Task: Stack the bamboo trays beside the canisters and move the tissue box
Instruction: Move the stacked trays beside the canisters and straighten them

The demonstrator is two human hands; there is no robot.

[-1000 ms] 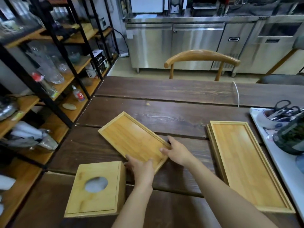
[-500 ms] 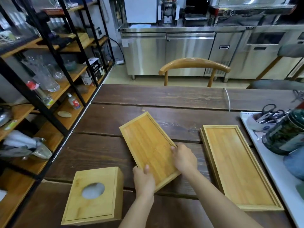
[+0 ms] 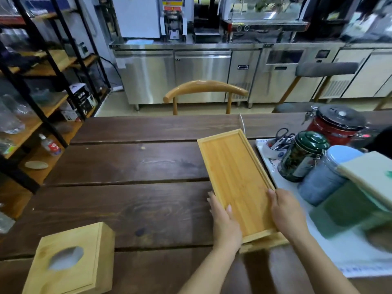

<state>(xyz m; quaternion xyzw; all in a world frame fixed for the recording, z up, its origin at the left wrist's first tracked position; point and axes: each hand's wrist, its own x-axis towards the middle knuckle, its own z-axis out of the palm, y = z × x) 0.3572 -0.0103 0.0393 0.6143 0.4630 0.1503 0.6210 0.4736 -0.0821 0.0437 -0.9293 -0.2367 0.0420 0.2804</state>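
Both hands on the top tray (image 3: 235, 177) now. The left hand (image 3: 222, 221) is clamped along its left edge, thumb over the rim; the right hand (image 3: 286, 213) grips the right edge near the close corner. It sits on a lower tray (image 3: 265, 244), of which only the near edge peeks out beneath, so the stack looks slightly out of square. I'd say this is the stacking step, right at its end: the tray is landing beside the canisters, touching or nearly touching the white mat (image 3: 331, 247) they stand on.

Next, as I read it: nudge the top tray flush, let go, then reach across to the tissue box (image 3: 70, 259), which lies well apart at the near left of the table (image 3: 131, 166), untouched. That calls for a wide grasp; the box looks bulky and light.

The count: two trays, as far as I can see. Three canisters: a red one (image 3: 335, 128) at the back, a green one (image 3: 301, 158), a blue-lidded one (image 3: 324, 179) nearest. One tissue box. A green packet (image 3: 356, 206) is too blurred to identify.
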